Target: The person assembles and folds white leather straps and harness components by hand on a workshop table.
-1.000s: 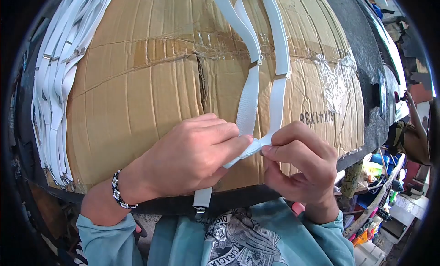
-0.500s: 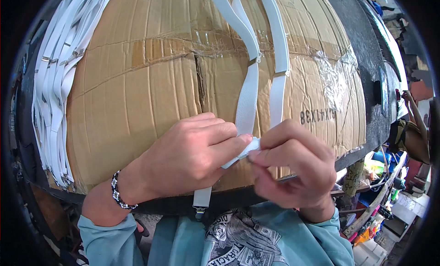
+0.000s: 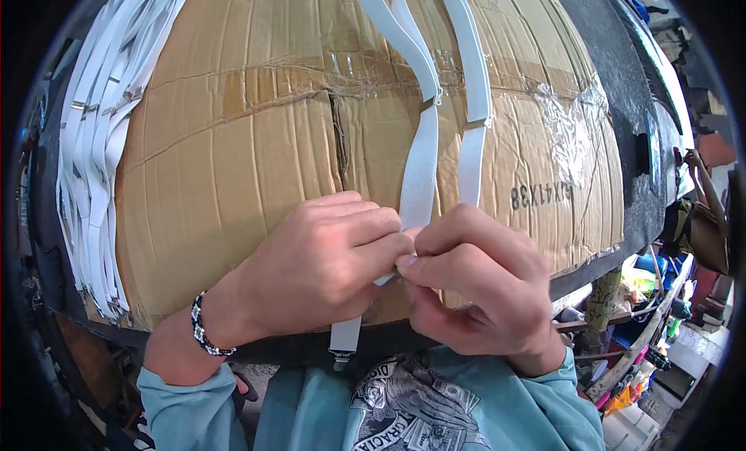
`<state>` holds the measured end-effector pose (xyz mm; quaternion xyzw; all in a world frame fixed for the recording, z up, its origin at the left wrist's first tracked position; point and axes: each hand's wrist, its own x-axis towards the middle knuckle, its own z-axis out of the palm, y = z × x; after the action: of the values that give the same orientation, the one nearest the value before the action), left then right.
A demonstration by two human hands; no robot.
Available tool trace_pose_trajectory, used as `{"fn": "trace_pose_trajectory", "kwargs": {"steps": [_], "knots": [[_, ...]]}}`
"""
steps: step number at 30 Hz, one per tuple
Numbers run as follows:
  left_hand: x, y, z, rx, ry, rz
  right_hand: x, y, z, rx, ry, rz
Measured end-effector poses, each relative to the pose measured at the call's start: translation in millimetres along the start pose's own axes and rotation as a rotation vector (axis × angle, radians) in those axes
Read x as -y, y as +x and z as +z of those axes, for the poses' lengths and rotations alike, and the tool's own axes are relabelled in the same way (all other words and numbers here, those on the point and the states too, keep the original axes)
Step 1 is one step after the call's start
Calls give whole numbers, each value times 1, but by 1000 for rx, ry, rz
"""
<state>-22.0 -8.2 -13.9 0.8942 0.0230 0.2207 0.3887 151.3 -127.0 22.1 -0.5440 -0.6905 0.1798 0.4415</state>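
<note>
White elastic suspenders (image 3: 420, 165) with metal slide adjusters run down the cardboard toward me, and their lower part passes under my hands. My left hand (image 3: 334, 253) is closed, pinching a small pale crumpled piece (image 3: 384, 279) over the strap; only a corner of that piece shows. My right hand (image 3: 482, 284) meets it fingertip to fingertip, thumb and forefinger pinched on the same piece. Below my left hand hangs a strap end with a metal clip (image 3: 342, 359), over the table's near edge.
Flattened cardboard (image 3: 233, 171), taped across, covers the dark table (image 3: 622, 132). A thick bundle of white suspenders (image 3: 97, 160) lies along the left side. At right stand cluttered goods (image 3: 645, 296), and another person's arm (image 3: 705, 191) shows farther off.
My right hand has moved left, up against my left fingertips, covering most of the pale piece that showed between the hands. My left hand stays nearly in place.
</note>
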Motion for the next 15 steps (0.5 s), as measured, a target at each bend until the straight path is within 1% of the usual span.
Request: {"fn": "trace_pose_trajectory", "kwargs": {"steps": [2, 6, 10, 13, 15], "knots": [[-1, 1, -1, 22, 24, -6, -7, -4, 1, 17, -39, -28], [-6, 2, -4, 56, 24, -48, -9, -12, -15, 77, -196, 20], [-5, 0, 0, 9, 20, -44, -6, -9, -16, 28, -114, 54], [-1, 0, 0, 2, 21, -13, 0, 0, 1, -43, -3, -21], [1, -1, -1, 7, 5, -5, -4, -5, 2, 7, -49, -38]]}}
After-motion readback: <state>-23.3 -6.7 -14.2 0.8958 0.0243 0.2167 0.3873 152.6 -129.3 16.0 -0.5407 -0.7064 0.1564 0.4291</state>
